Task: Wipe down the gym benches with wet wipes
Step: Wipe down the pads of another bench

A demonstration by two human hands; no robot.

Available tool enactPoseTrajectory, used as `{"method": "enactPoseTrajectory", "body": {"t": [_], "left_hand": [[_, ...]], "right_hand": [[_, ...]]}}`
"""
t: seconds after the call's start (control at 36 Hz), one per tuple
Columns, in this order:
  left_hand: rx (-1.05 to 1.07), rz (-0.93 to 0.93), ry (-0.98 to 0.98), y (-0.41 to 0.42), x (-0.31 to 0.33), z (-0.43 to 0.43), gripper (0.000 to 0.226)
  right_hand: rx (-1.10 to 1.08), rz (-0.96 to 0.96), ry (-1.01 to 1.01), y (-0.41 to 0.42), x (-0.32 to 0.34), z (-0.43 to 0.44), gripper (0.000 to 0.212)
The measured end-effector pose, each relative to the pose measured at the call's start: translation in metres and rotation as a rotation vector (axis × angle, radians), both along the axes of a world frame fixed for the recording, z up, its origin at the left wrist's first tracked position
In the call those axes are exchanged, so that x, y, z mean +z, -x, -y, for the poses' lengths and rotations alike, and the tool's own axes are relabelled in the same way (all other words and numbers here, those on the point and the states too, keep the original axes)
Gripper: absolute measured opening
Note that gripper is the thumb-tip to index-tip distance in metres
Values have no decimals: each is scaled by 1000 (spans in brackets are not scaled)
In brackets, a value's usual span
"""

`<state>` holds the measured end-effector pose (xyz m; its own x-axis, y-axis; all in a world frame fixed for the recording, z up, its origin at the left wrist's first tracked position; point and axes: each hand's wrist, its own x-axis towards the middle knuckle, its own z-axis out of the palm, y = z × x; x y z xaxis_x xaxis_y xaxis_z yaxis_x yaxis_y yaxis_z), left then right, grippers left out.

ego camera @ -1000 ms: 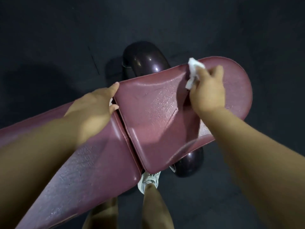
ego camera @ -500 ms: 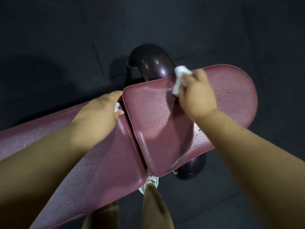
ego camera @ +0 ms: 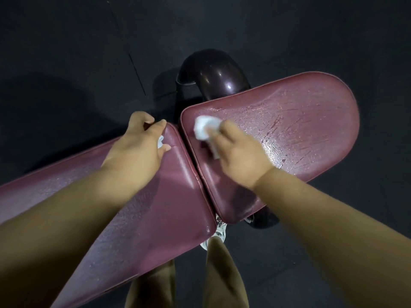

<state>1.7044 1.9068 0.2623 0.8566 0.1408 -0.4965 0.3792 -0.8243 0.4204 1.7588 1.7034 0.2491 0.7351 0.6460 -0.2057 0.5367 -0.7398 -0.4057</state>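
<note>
Wet wipe: bunched white wad under the R fingertips, pressed on the seat pad's far-left corner, just beside the gap betw. the two pads.
R hand: palm down on the seat pad, fingers mostly stretched over the wipe. A strip of wipe looks tucked betw. thumb & fingers, but blur hides the exact grip.
Seat pad: maroon, rounded end. Runs from the R hand away to its right & slightly far. Wet sheen & streaks across most of it.
Key relation: bench long axis goes from near-left to far-right, under both arms. R hand is the nearer one to the seat pad. Prob. next stroke: along that axis, or down the near strip by the R wrist, which looks drier.
L hand: on the long pad at its far corner, fingers curled over the edge. A white scrap is held betw. thumb & fingers.
Frame tube: dark, glossy, beyond both hands.
Below hands: shoe under the pad gap.
Writing/brands: none legible.
</note>
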Motion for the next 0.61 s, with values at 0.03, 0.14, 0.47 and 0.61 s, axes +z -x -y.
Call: {"method": "enactPoseTrajectory", "body": {"t": [0.03,0.14,0.47,0.61], "left_hand": [[-5,13,2,1,-2,-1,53],[-31,55,10,2,-2,2,51],[-231,27,57,-6,-3,28,55],[-298,-72,23,-3,-1,28,62]], "right_hand": [[-168,28,8,-6,0,16,36],[-724,111,122,-24,3,62,33],[-89,-56,6,70,0,32,28],[-695,87,67,50,7,80,38]]}}
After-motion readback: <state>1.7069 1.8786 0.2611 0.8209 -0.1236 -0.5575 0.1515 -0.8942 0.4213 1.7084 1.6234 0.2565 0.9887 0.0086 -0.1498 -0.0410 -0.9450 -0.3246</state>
